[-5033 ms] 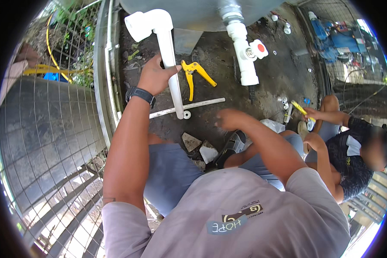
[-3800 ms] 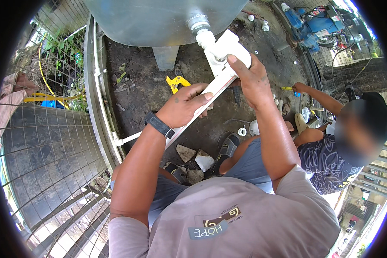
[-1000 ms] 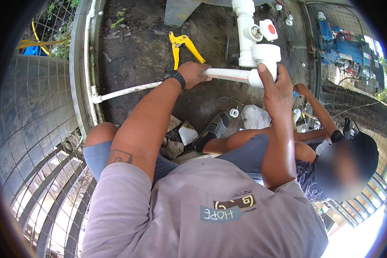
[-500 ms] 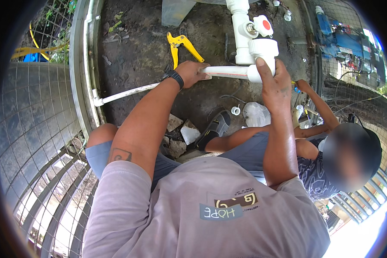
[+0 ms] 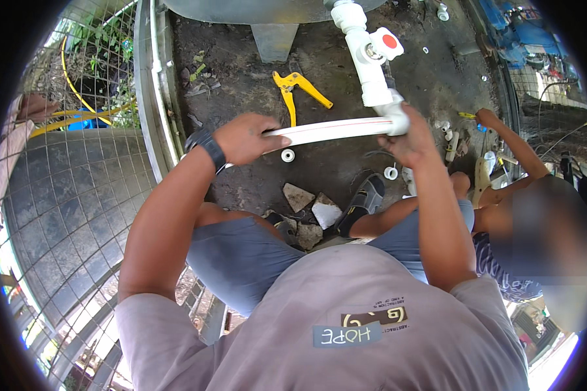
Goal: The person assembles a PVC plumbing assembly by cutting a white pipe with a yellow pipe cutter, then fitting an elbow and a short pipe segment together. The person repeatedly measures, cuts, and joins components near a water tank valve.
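My left hand (image 5: pixel 246 136) grips a long white plastic pipe (image 5: pixel 336 129) that runs level across the view. My right hand (image 5: pixel 407 138) holds the white elbow fitting (image 5: pixel 396 113) where this pipe meets the upright white pipe (image 5: pixel 370 72). That upright pipe carries a valve with a red-dotted white knob (image 5: pixel 386 43) and rises to a grey tank (image 5: pixel 261 9). A black watch sits on my left wrist. Yellow pipe cutters (image 5: pixel 297 86) lie on the dirt just beyond the pipe.
A small white fitting (image 5: pixel 287 155) lies on the ground under the pipe, with broken stone pieces (image 5: pixel 312 210) nearer me. Another person crouches at the right, their hand (image 5: pixel 485 118) reaching among loose white fittings (image 5: pixel 449 139). Wire mesh fencing (image 5: pixel 65 215) stands at the left.
The view has shifted slightly; both hands keep their hold, with the horizontal pipe still seated in the elbow fitting. Earlier the pipe was carried over from the ground and raised to the fitting.
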`<state>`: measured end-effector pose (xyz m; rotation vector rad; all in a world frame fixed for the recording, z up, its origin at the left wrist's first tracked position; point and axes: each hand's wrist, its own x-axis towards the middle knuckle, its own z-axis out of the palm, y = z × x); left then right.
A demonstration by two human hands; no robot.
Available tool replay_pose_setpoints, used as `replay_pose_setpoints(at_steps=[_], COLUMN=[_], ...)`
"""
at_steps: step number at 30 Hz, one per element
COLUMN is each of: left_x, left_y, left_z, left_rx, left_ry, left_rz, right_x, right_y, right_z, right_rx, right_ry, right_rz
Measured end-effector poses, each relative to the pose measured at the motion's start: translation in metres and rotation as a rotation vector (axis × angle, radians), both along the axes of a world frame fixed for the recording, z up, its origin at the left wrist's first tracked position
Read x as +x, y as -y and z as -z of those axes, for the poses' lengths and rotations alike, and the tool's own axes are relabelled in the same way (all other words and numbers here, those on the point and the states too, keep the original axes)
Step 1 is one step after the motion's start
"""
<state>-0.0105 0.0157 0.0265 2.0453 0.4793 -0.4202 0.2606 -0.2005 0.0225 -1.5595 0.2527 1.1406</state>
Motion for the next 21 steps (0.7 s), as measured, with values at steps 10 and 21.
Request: replay_pose_setpoints(at_steps=[10,21], left_x=[-0.072,-0.083], left_y=[0.005,0.035], left_z=[-0.052,-0.046], left_rx=[0.472,0.632], left_ry=[-0.240,-0.374], left_rz=[-0.308,-0.604], right_x=[-0.030,-0.026], right_y=[-0.076,-0.137], right_z=[0.197,0.255], right_rx=[-0.339,-0.639], right_ry=[0.439,1.274], right_rz=[-0.999,-1.146])
